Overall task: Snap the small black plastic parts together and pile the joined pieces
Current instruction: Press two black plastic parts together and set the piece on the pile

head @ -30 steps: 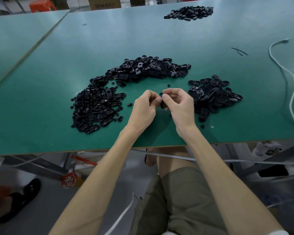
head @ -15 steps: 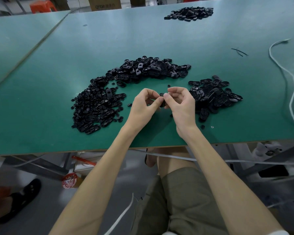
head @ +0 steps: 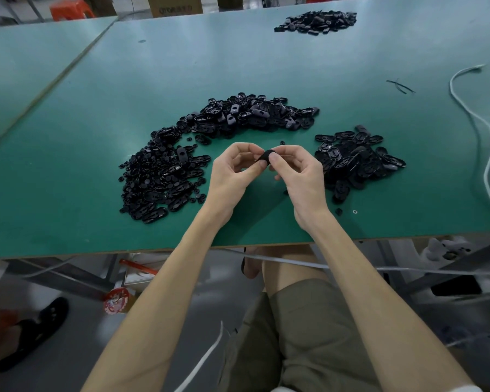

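On the green bench (head: pixel 68 154), starting at the left, the left heap (head: pixel 159 182) of small black plastic pieces lies loose, flat ovals mixed with tiny round bits. It curves away into the rear heap (head: pixel 255 114), mostly ovals lying at every angle.

Just right of that, above the bench and near its front edge, the person's left hand (head: pixel 232 176) is raised with its fingers curled, thumb and forefinger pinching one black part (head: pixel 264 159). The right hand (head: pixel 300 176) meets it from the other side, thumb pressed on top and forefinger behind, so both hands grasp the same part between them.

Only a dark rounded end of the part shows between the fingertips. That end slants up and to the right, and the rest is hidden, so its long axis cannot be told for sure.

It looks light, stiff and smooth, likely to slip or spring away if squeezed off-centre. It is best held by its narrow edges with the fingertips, leaving the joining face free.

Further right lies the right heap (head: pixel 359 159) of ovals, probably the joined pieces. Well beyond it, at the back of the bench, sits the far heap (head: pixel 317 22). A white cable (head: pixel 487 142) trails down the right side.
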Demonstrator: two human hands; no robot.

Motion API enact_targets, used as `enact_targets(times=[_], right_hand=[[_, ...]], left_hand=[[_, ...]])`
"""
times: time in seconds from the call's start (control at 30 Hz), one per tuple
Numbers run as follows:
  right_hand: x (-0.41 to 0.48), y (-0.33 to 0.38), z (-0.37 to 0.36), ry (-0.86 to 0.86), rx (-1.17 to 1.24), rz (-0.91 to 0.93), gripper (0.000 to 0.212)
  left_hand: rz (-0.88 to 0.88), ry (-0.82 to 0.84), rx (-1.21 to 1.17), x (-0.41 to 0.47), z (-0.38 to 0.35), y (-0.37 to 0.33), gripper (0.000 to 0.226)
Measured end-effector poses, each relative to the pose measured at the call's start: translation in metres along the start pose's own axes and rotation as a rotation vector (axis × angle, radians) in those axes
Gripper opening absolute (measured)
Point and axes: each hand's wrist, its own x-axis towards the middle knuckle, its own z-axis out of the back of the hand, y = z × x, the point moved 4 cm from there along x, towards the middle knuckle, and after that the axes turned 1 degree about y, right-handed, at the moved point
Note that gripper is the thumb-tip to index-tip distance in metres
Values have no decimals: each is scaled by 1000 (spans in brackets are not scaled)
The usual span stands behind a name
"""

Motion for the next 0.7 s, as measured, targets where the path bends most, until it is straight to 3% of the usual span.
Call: enact_targets(times=[0.27,0.7], right_hand=[[1,-2,0,-17,35,-8,3],[2,-5,3,-35,-13,-19,11]], left_hand=[[31,13,-45,-1,0,-1,20],[57,48,-16,-2,-1,-5,14]])
